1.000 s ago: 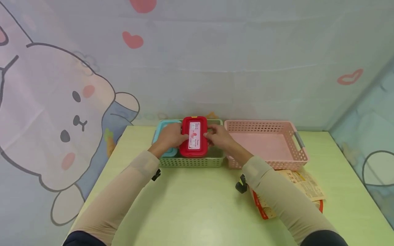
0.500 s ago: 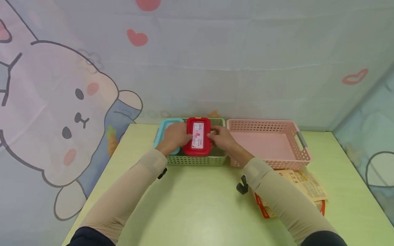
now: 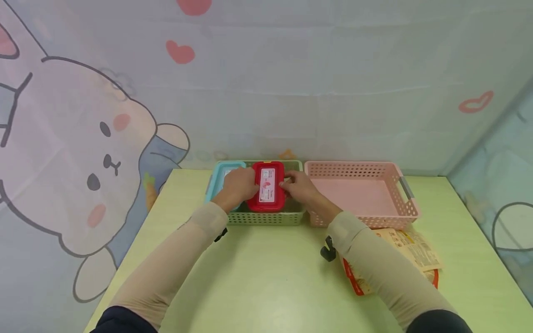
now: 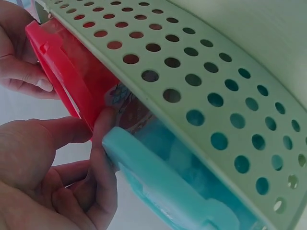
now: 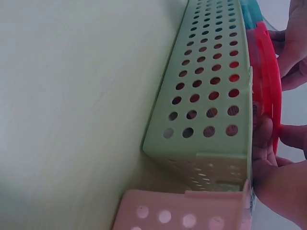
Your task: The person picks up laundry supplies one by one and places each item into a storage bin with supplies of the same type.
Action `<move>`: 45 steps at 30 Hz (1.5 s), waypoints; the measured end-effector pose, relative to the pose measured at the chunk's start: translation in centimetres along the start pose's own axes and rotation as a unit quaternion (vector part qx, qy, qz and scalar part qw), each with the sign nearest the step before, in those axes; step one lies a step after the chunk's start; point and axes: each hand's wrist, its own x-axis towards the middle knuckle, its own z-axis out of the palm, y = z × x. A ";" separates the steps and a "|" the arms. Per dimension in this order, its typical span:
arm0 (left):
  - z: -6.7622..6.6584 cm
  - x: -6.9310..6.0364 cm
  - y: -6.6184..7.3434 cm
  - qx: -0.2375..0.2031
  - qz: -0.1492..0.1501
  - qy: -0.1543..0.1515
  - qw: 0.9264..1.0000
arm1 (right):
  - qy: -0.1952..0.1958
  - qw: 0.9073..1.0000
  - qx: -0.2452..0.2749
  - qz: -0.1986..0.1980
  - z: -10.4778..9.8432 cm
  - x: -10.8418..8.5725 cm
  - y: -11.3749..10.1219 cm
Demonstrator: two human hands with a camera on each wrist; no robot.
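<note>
A red-lidded food container (image 3: 267, 187) with a pink label sits between both hands in the green basket (image 3: 266, 219). My left hand (image 3: 240, 185) grips its left side, thumb on the lid's edge and fingers down between it and a blue-lidded container (image 3: 215, 182). On the other side my right hand (image 3: 300, 186) holds the right edge, with the thumb at the lid and fingers below the rim. In the left wrist view the red container (image 4: 72, 67) is partly below the basket's rim. Its underside is hidden.
A pink basket (image 3: 347, 196) stands against the green one's right side. Yellow and red printed packets (image 3: 410, 249) lie in front of it, partly under my right forearm. A patterned cloth (image 3: 312, 92) hangs behind the table (image 3: 258, 277).
The red container has shifted slightly right and a little lower in the green basket, both hands still holding it. My left hand has moved right with it.
</note>
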 end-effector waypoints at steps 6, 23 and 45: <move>0.0 -0.1 0.0 0.001 0.005 -0.010 1.000 | -0.024 0.999 -0.022 -0.001 -0.5 0.3 0.0; -0.1 -0.2 0.1 0.004 -0.003 0.001 1.000 | -0.043 0.998 -0.055 -0.005 -0.7 0.1 -0.9; 0.5 -0.1 0.8 0.024 -0.005 0.006 1.000 | 0.010 0.992 -0.125 -0.020 0.2 -0.7 -0.7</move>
